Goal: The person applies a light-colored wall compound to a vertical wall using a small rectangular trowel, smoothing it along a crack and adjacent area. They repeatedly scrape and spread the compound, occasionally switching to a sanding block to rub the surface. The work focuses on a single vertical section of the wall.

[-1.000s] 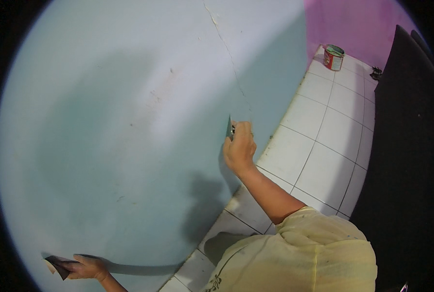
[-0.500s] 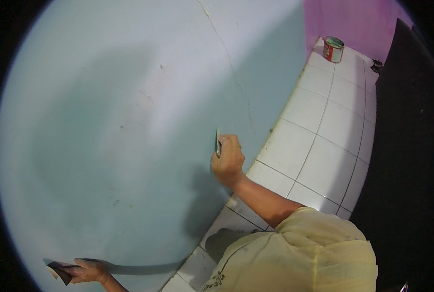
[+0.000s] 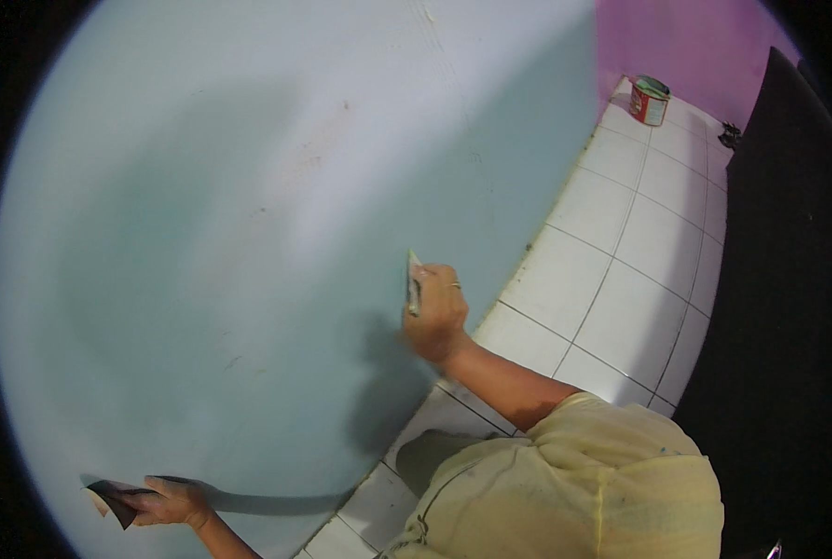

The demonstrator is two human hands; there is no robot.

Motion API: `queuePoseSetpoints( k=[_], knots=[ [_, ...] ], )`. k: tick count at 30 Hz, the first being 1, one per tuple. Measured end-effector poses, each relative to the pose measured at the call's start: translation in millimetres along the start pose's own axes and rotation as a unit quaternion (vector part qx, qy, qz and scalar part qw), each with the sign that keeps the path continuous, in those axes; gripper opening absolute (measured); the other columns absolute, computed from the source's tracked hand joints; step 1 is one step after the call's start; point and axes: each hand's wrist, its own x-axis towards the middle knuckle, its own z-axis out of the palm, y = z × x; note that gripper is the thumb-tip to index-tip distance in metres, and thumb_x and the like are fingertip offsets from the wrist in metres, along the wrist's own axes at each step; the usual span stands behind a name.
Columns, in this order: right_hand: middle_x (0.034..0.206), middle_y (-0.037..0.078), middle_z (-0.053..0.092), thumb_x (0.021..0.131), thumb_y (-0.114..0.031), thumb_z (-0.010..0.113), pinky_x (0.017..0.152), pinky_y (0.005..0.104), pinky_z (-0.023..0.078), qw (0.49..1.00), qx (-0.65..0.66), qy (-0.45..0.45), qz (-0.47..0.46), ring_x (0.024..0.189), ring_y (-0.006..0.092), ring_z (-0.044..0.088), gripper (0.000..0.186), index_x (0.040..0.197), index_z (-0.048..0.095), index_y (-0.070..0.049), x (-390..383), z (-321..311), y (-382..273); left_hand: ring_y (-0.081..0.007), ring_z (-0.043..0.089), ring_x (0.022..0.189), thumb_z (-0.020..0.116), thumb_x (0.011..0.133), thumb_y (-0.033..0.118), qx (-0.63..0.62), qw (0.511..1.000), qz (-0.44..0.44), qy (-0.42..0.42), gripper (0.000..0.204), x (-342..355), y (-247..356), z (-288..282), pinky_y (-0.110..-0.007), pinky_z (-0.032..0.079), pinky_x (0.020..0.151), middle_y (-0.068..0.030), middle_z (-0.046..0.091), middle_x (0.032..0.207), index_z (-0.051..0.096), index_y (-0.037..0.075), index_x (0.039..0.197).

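My right hand (image 3: 434, 307) grips a thin flat scraper (image 3: 413, 279), held edge-on near the pale blue wall (image 3: 201, 279); a ring shows on one finger. A faint vertical line of marks (image 3: 462, 112) runs down the wall above that hand. At the lower left, my left hand (image 3: 169, 503) holds a curled dark sheet with a tan back (image 3: 108, 503), like sandpaper, against or very close to the wall.
White floor tiles (image 3: 621, 261) run along the wall's foot. An open red tin (image 3: 649, 107) stands at the far end by a pink wall (image 3: 677, 47), near a small dark item (image 3: 728, 135). A large black panel (image 3: 779, 279) fills the right side.
My right hand with the scraper has moved down and left along the wall. The crack line above it looks fainter than a second ago. My left hand has shifted only slightly.
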Motion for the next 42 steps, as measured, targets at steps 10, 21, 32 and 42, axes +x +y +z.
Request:
queuePoseSetpoints(
  k=[10,21,32,42],
  knots=[
    [0.103,0.022,0.058,0.072,0.011,0.058,0.086,0.0473,0.048,0.998,-0.035,0.03,0.038,0.098,0.0417,0.058,0.039,0.111,0.061,0.005,62,8,62,-0.0451,0.041,0.128,0.052,0.104,0.047,0.008,1.0,0.003,0.008,0.075,3,8,-3,-0.056,0.031,0.11,-0.0317,0.044,0.143,0.037,-0.004,0.156],
    [0.097,0.019,0.056,0.079,0.004,0.067,0.083,0.0504,0.045,0.991,-0.053,0.029,0.123,0.091,0.0399,0.055,0.023,0.101,0.063,0.002,80,22,90,-0.046,0.041,0.129,0.043,0.104,0.05,0.031,0.999,0.023,-0.004,0.078,7,11,-8,-0.053,0.032,0.11,-0.0334,0.04,0.148,0.033,-0.006,0.157],
    [0.098,0.018,0.055,0.075,0.006,0.063,0.087,0.0478,0.046,0.994,-0.086,0.043,0.057,0.093,0.0399,0.056,0.036,0.11,0.062,0.0,76,30,74,-0.0459,0.04,0.131,0.048,0.103,0.047,0.034,0.999,0.02,0.007,0.076,6,-1,1,-0.054,0.031,0.11,-0.0337,0.042,0.146,0.035,-0.005,0.156],
    [0.106,0.019,0.057,0.084,0.002,0.061,0.088,0.05,0.046,0.981,-0.13,0.04,0.141,0.099,0.0416,0.057,0.025,0.109,0.062,-0.002,111,30,58,-0.0441,0.039,0.132,0.044,0.103,0.051,0.035,0.999,0.011,-0.015,0.079,1,-1,-5,-0.053,0.034,0.11,-0.033,0.037,0.145,0.033,-0.006,0.157]
  ],
)
